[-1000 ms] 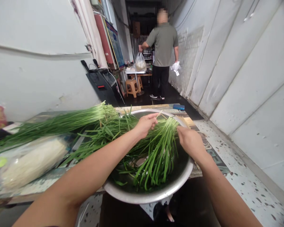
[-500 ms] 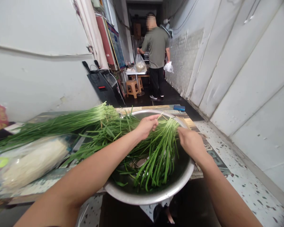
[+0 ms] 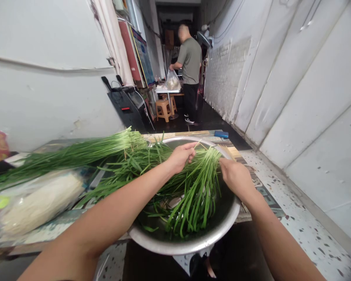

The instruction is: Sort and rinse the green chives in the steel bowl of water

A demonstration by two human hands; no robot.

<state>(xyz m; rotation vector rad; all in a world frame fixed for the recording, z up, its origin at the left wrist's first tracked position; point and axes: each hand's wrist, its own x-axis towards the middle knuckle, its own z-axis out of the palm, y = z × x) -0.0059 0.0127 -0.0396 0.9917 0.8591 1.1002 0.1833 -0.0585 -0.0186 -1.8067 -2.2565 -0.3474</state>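
Observation:
A bundle of Chinese chives droops into a wide steel basin, pale cut ends at the top and green leaves downward. Beside those cut ends, my left hand is closed in a pinch on a thin straw-coloured strand. My right hand is closed against the right side of the bundle, its fingertips turned away, so what it grips is hidden. More loose chives spread under my left forearm and over the basin's left rim.
A larger pile of chives lies on the table's left side. In front of it rests a clear bag of pale contents. A blue box sits beyond the basin. Farther back, a person stands by a small table with a plastic bag.
The person in the background has turned slightly and shifted left, and the white bag in their other hand has gone out of sight. My hands and the chives stay nearly still.

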